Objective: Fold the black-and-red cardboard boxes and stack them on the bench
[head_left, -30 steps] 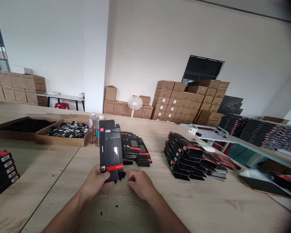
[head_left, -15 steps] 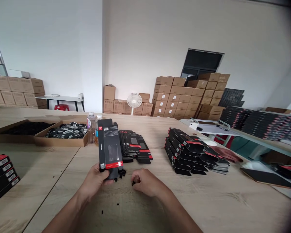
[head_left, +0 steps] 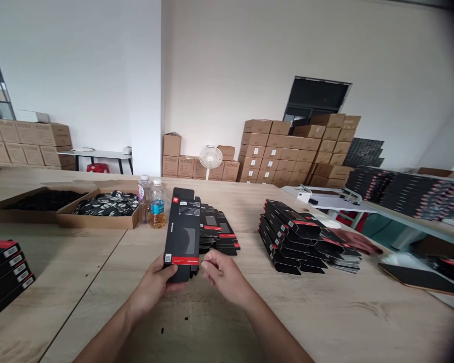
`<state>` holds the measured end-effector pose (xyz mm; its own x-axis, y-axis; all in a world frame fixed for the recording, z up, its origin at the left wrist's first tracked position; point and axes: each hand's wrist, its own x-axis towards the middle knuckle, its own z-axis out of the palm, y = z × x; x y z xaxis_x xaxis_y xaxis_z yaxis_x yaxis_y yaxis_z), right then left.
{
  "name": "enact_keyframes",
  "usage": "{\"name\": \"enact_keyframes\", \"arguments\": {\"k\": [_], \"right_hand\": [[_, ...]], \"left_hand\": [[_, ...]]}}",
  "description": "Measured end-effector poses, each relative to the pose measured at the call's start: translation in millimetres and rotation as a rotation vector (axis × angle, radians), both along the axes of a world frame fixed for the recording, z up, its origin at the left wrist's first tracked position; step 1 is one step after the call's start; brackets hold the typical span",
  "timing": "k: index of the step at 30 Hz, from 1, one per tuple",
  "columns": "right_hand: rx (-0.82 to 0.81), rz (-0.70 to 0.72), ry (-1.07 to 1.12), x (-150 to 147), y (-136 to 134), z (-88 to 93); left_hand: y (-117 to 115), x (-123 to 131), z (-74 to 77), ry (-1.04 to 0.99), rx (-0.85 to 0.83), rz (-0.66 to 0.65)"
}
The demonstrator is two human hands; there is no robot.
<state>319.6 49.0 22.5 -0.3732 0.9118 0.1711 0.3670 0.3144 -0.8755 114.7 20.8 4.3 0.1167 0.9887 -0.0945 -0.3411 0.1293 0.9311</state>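
A black flat carton [head_left: 182, 232] with a red stripe and a window stands tilted up in my left hand [head_left: 159, 277], which grips its lower end. Just right of the carton's lower edge is my right hand [head_left: 223, 275], its fingers curled together; whether they pinch something small is hidden. Behind the carton lies a pile of flat black cartons [head_left: 225, 232]. Some small black pieces show partly under the carton's lower edge. Two tiny black bits [head_left: 162, 330] lie on the table nearer to me.
Stacked black boxes [head_left: 287, 237] stand to the right, others [head_left: 7, 272] at the left edge. Two bottles [head_left: 158, 206] and two cardboard trays [head_left: 98, 222] sit at the back left. A dark board [head_left: 423, 277] lies far right.
The carton and my left hand have shifted right, uncovering the bottles and covering part of the pile and small pieces. My right hand has risen slightly, closer to the carton.
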Motion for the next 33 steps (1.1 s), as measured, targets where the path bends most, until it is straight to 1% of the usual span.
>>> {"name": "enact_keyframes", "arguments": {"k": [1,3,6,8,11,14,16,20,24,27,30,33], "right_hand": [[-0.041,0.000,0.085,-3,0,-0.2],[-0.098,0.008,0.178,-10,-2,-3.3],[-0.111,0.008,0.190,-22,-6,-12.9],[-0.061,-0.005,0.159,-28,-9,-19.4],[0.101,-0.021,0.076,-32,-10,-24.5],[0.253,-0.027,-0.019,-31,-10,-23.4],[0.303,-0.036,-0.080,-30,-11,-20.9],[0.351,-0.043,-0.150,-28,-13,-16.8],[0.362,-0.062,-0.115,-30,-14,-15.9],[0.361,-0.153,-0.116,-31,-14,-15.8],[0.375,-0.227,-0.183,-32,-15,-15.8],[0.364,-0.203,-0.209,-35,-18,-18.1]], "left_hand": [[1,0,-1.2,0.006,0.014,0.002],[3,1,-4.3,0.044,0.055,0.015],[5,5,-9.1,0.135,0.160,0.042],[4,11,-11.3,0.161,0.223,0.034],[0,19,-12.3,0.144,0.250,0.018],[-3,22,-11.6,0.169,0.261,0.002],[-3,22,-11.2,0.222,0.267,-0.009],[-2,21,-12.1,0.318,0.306,0.011],[-2,26,-15.5,0.287,0.338,0.001],[-5,33,-16.7,0.288,0.365,0.000],[-8,38,-15.3,0.294,0.387,0.014],[-9,37,-12.9,0.270,0.370,0.036]]}}
